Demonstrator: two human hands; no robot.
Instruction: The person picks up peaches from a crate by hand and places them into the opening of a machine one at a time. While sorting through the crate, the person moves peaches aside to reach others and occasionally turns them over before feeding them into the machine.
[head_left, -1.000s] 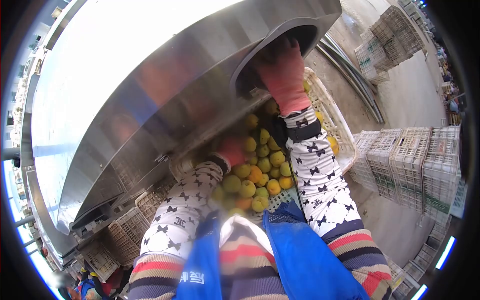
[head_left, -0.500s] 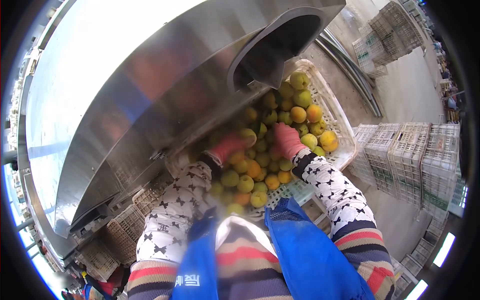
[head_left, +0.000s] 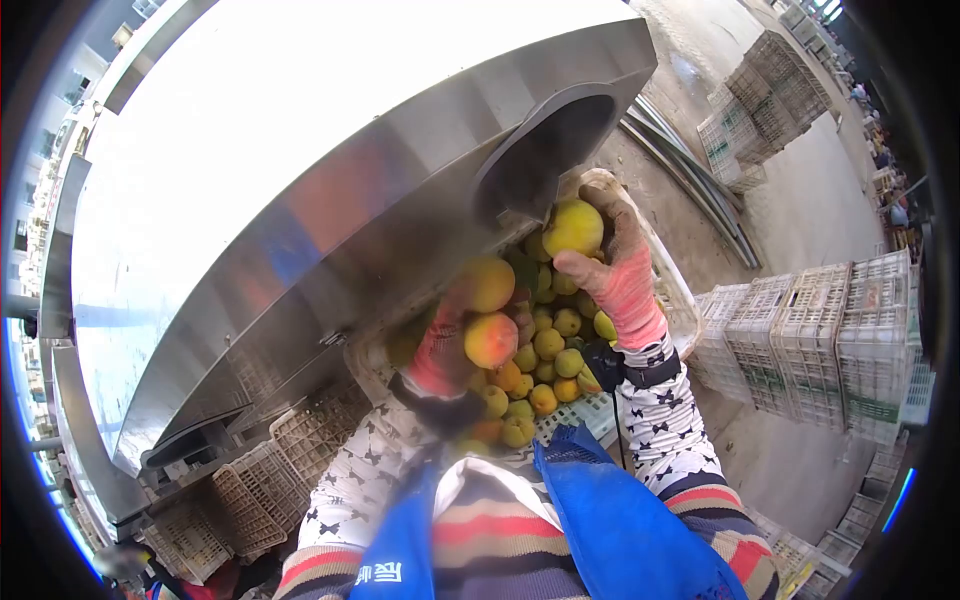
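Note:
My right hand, in a pink glove with a soiled fingertip area, grips a yellow-green peach between thumb and fingers above the crate's far end. Two orange-red peaches, an upper one and a lower one, are held up in my gloved left hand, whose fingers are partly hidden behind them. Below both hands, a white plastic crate holds many green, yellow and orange peaches. A black strap with a small dark device sits at my right wrist.
A large metal table with a dark-lined chute opening overhangs the crate's far left side. Stacked plastic crates stand on the right, more farther back. Empty crates lie lower left. Metal bars rest on the floor.
Both hands have risen out of the pile with peaches in them. My right hand has moved up and farther away; my left holds two fruits raised above the crate.

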